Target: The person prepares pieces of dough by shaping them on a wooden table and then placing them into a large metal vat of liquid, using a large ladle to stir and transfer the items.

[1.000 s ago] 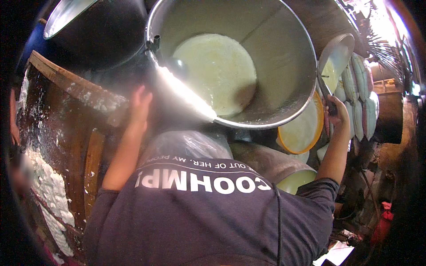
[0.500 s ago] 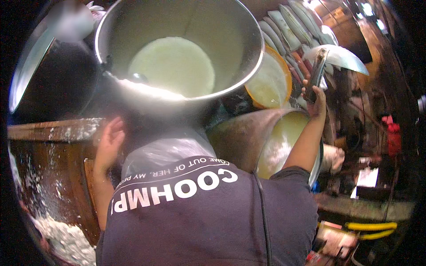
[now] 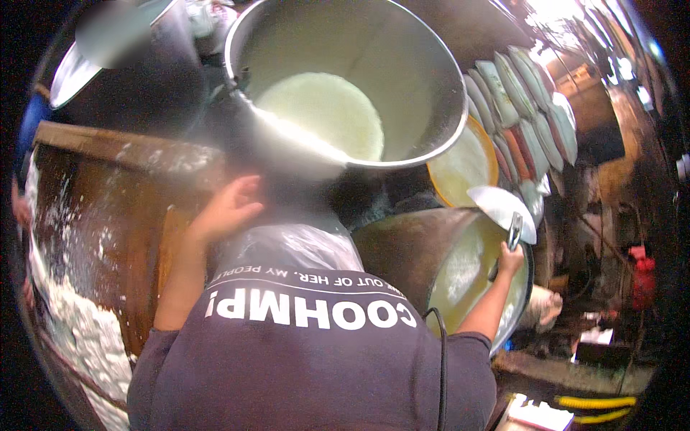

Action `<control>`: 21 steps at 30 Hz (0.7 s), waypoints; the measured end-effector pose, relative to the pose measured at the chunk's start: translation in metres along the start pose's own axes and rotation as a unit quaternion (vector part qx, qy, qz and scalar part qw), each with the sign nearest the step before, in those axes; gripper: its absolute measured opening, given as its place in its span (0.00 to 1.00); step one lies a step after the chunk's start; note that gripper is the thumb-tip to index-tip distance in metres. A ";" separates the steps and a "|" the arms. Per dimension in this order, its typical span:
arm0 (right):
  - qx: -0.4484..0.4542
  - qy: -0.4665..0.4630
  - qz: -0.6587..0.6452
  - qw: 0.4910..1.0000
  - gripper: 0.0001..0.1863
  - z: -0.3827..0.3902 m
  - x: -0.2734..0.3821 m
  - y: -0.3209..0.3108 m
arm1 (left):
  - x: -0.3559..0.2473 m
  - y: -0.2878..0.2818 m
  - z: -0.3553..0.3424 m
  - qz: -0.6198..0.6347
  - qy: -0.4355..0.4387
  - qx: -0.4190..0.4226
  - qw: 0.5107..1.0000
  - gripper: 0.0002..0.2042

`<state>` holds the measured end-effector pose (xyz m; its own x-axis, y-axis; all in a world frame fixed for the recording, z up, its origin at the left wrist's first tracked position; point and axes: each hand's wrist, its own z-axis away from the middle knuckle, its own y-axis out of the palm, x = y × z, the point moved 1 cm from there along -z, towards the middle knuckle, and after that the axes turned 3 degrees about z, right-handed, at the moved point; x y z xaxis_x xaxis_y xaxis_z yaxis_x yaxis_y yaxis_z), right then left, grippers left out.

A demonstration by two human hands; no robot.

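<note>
My right hand (image 3: 512, 257) is closed round the handle of a dipper with a pale, shiny, rounded bowl (image 3: 499, 208). The dipper is over the far rim of a wide pot (image 3: 402, 230) at the right, which contains yellowish liquid (image 3: 460, 276). My left hand (image 3: 233, 205) holds nothing; its fingers stretch out near the base of a tall metal pot (image 3: 431, 136). Pale, cloudy liquid (image 3: 327, 108) lies in the bottom of that pot, and whitish vapour blurs its near side. Clear plastic sheeting (image 3: 295, 244) hangs at my chest.
A yellow-rimmed basin (image 3: 496, 161) of pale liquid stands behind the right pot. Several filled packets (image 3: 517, 93) lie beyond it. At the left, a wooden trough (image 3: 108, 144) contains white, lumpy stuff (image 3: 90, 334). Another dark metal vessel (image 3: 172, 79) stands at the far left.
My right hand has come down and nearer with the dipper, from beside the packets to over the right pot. The whole view has shifted, with the vessels now further right. My left hand stays empty.
</note>
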<state>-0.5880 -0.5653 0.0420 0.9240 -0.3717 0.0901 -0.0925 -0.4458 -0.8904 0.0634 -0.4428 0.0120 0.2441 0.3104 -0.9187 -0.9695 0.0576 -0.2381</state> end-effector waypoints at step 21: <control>0.116 0.056 0.214 0.968 0.30 -0.027 0.065 0.041 | 0.074 0.002 0.057 0.069 -0.077 -0.090 0.991 0.23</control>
<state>-0.5424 -0.6300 0.0234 0.7719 -0.5743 -0.2727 -0.3595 -0.0405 -0.9323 0.0779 -0.3659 -0.0386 0.0900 0.4457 -0.8906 -0.9707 -0.1608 -0.1786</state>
